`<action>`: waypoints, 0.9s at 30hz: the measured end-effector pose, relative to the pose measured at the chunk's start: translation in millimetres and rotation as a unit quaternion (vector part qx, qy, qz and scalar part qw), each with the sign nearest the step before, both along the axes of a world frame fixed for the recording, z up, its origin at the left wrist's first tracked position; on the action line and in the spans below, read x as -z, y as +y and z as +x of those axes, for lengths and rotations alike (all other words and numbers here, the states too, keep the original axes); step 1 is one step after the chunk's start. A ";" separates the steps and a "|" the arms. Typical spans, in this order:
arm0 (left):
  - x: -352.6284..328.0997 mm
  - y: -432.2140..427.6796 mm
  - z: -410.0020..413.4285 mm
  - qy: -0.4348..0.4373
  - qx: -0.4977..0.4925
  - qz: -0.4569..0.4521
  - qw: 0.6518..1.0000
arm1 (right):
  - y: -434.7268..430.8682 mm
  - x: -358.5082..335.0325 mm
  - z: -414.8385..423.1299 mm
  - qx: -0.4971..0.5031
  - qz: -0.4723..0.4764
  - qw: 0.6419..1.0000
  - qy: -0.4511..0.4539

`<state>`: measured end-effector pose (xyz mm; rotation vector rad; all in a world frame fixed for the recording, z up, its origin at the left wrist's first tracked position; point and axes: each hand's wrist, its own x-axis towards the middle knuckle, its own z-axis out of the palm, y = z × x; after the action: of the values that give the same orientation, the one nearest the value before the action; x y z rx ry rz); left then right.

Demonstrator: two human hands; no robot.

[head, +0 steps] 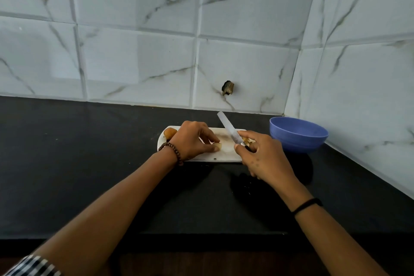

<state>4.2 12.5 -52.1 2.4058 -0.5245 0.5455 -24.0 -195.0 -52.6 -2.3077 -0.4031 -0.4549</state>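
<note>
Black bench (89,163): left grip (192,139) pinches a pale chunk (217,147), right grip (259,154) clasps the knife (228,129) beside it; slicing down looks next.

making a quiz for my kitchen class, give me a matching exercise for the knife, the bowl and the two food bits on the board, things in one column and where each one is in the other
Things
1. knife
2. blue bowl
3. pale food piece
4. brown food piece

Places
a. at the left end of the cutting board
b. on the black counter, right of the board
c. held in the right hand, blade pointing toward the tiled wall
d. on the board, pinched by the fingertips of the left hand

Pairs: 1-c, 2-b, 3-d, 4-a
</note>
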 end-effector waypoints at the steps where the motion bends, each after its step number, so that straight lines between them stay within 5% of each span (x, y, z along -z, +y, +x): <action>1: -0.3 -0.4 -0.9 0.008 0.003 -0.005 1.000 | 0.2 0.3 -0.1 0.002 -0.001 1.000 0.000; 16: -0.3 9.8 2.0 0.097 -0.008 0.028 0.995 | -2.2 -1.0 -7.7 -0.031 0.034 0.998 0.052; 27: 2.6 -4.6 2.3 0.038 -0.047 0.030 0.998 | 1.6 -2.8 -10.7 -0.043 0.028 0.995 0.088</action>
<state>6.5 7.9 -54.7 2.5083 -0.4016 0.4821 -34.7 -193.4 -49.8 -2.2443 -0.3963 -0.2155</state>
